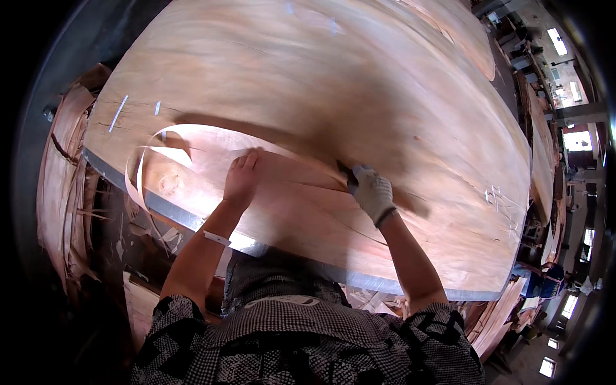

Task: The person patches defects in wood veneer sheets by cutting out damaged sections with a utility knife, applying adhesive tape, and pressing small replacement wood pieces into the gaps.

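Note:
A large sheet of pale wood veneer (289, 77) covers the table in front of me. On its near half lies a smaller, pinkish veneer piece (282, 199), its left end rising in a thin curled strip (133, 170). My bare left hand (241, 178) rests on that piece with its fingers stretched forward, holding nothing. In a pale work glove, my right hand (373, 192) is closed round a dark knife (348, 174). The knife meets the veneer at the far edge of the smaller piece. The glove hides most of its handle.
A metal strip (173, 210) runs along the table's near edge. Torn veneer scraps (70, 173) are heaped at the left, with more veneer sheets (497, 314) at the lower right. Another veneer stack (539, 147) stands beyond the right edge. A person (552, 281) is at the far right.

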`<move>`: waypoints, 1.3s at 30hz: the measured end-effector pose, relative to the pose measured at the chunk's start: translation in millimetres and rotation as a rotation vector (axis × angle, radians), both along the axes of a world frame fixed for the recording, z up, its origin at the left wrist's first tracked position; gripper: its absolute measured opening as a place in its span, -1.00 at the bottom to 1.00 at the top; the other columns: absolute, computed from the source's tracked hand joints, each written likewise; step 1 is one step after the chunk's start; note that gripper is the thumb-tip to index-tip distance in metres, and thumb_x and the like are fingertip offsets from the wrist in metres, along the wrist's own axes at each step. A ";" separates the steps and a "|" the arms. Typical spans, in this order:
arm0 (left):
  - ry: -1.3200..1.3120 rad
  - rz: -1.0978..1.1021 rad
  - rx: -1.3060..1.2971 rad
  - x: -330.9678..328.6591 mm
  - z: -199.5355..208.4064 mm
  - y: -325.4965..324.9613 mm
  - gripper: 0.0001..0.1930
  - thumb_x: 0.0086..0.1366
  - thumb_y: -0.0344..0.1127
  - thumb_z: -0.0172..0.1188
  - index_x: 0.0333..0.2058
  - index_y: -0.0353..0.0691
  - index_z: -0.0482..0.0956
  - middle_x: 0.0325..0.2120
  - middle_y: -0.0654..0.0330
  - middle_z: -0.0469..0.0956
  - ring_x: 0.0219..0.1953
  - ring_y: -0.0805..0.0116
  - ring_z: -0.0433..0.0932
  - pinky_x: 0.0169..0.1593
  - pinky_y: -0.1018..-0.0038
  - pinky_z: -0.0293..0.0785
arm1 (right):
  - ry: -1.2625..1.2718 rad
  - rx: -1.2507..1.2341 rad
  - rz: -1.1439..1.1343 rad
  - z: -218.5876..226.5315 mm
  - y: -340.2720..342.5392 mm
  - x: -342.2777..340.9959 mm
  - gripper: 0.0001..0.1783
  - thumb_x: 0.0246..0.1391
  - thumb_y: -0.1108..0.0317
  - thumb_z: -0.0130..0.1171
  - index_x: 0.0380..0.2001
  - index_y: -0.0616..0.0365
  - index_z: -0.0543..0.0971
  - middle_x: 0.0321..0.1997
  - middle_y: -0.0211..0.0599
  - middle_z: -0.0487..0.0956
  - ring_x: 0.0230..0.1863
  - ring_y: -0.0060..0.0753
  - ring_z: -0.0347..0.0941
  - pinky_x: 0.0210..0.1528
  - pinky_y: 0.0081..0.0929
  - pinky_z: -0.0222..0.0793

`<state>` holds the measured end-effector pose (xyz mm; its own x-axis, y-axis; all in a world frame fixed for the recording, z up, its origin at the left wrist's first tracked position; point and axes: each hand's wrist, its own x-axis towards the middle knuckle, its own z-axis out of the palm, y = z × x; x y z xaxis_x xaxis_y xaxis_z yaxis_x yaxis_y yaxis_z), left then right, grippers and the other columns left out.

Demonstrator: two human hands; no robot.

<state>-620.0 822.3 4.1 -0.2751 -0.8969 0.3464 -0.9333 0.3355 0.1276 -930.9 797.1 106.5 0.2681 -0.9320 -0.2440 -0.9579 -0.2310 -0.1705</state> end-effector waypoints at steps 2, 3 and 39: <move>0.048 -0.018 0.180 -0.9 10.5 4.4 -0.74 0.19 -0.39 0.05 -0.13 -0.29 0.46 -0.05 0.03 0.45 -0.01 0.05 0.44 0.09 0.21 0.37 | -0.097 0.033 0.046 32.2 39.4 2.4 -0.78 0.05 0.18 0.12 -0.28 0.03 0.50 -0.28 -0.14 0.53 -0.26 -0.05 0.52 -0.27 -0.13 0.47; -0.019 -0.063 0.186 -1.1 17.1 4.9 -0.74 0.20 -0.39 0.04 -0.13 -0.30 0.46 -0.06 0.01 0.45 0.00 0.04 0.44 0.09 0.22 0.37 | -0.162 0.016 0.100 46.2 58.4 5.5 -0.81 0.05 0.19 0.12 -0.32 0.03 0.51 -0.31 -0.14 0.53 -0.28 -0.06 0.52 -0.28 -0.13 0.47; -0.459 -0.465 -0.031 63.9 75.2 -77.6 -0.87 0.13 -0.31 0.09 -0.37 -0.15 0.55 -0.27 0.22 0.55 -0.03 0.23 0.46 0.27 0.16 0.17 | -1.341 1.119 -0.263 62.9 58.9 246.9 -0.74 -0.04 0.41 0.31 -0.25 0.27 0.57 -0.43 -0.37 0.59 -0.36 -0.59 0.45 -0.24 -0.59 0.39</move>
<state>-556.1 744.7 79.3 -0.7578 -0.6403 0.1252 -0.6474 0.7142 -0.2661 -684.0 856.0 169.4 0.6852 -0.5351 -0.4942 -0.0275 0.6590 -0.7517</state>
